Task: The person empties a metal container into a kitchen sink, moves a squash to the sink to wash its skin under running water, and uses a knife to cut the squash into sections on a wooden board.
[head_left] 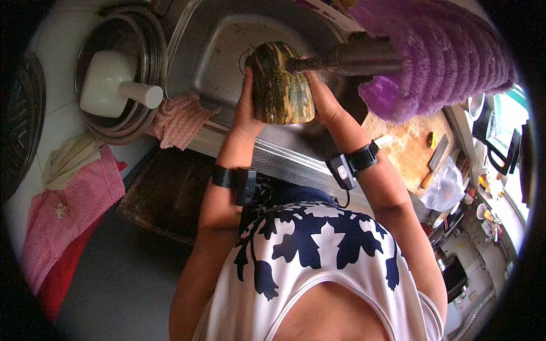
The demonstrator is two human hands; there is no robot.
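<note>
A: Which thing is taking the most room?
B: The metal sink (205,68); it is lying in front of the person.
A: And after the sink?
B: A purple fluffy piece (443,62) is hiding part of the sink's right side from our view. I cannot tell what it is.
A: What is standing to the left of the sink?
B: A stack of round metal basins (153,51).
A: And to the right of it?
B: A wooden cutting board (409,148) is lying there.
A: Where is the pumpkin being kept?
B: The pumpkin (278,94), green with yellow marks, is being held over the sink, near its middle.
A: What smaller things are you noticing?
B: A white scoop (108,84) is resting in the basins, left of the sink, and a pink striped cloth (181,119) is hanging at the sink's left edge.
A: How are the hands standing?
B: Over the sink, the left hand (248,102) is gripping the pumpkin's left side, and the right hand (322,99) is gripping its right side. Their fingers are mostly hiding.
A: And lastly?
B: A knife (437,154) is lying on the board, right of the sink.
</note>
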